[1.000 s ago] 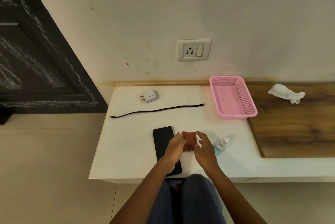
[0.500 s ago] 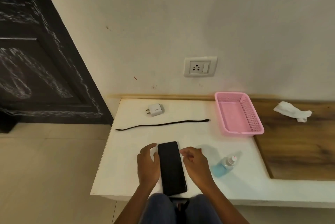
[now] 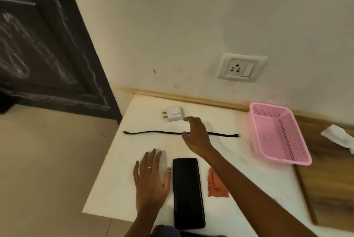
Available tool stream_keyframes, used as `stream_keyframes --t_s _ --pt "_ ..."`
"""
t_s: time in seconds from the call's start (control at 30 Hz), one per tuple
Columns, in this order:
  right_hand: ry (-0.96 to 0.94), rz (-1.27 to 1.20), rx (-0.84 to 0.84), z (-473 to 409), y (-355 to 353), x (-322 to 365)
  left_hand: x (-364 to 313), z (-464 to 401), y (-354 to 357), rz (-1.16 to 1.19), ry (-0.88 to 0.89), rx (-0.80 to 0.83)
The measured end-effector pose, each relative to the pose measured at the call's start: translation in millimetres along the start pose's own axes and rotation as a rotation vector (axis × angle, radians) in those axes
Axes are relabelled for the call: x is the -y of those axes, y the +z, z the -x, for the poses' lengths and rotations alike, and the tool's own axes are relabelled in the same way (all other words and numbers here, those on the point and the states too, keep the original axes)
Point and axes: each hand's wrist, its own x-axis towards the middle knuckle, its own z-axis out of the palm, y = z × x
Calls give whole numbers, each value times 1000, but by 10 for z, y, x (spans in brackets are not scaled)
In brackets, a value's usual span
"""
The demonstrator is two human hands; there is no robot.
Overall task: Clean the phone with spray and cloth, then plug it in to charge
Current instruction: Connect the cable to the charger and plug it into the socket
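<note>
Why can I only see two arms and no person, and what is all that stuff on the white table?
The camera sits on the person's head and looks down, so you see only their arms, much as you see your own. The left hand lies flat on the white table, beside a black phone. The right hand is stretched forward with open fingers, above a black cable and near a white charger plug. Neither hand holds anything. An orange cloth lies right of the phone, partly under the arm. Further right is an empty pink basket, and a crumpled white tissue lies on the brown wooden part. On the wall is a socket, where the charger could go.
</note>
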Motion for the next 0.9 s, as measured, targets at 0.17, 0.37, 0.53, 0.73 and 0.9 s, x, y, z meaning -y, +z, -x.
stream_keyframes --t_s 0.17,0.37,0.53,0.73,0.9 --pt "-123 219 119 -758 175 106 35 6 27 6 -19 -43" --pt "-117 299 180 -1049 239 -38 24 -11 31 20 -6 -87" --pt "-124 60 59 -660 245 28 17 15 6 31 -25 -112" --pt "-229 -27 175 148 287 199 -37 10 -68 71 -85 -114" --pt "-188 -59 179 632 440 259 -25 27 -65 139 -66 -133"
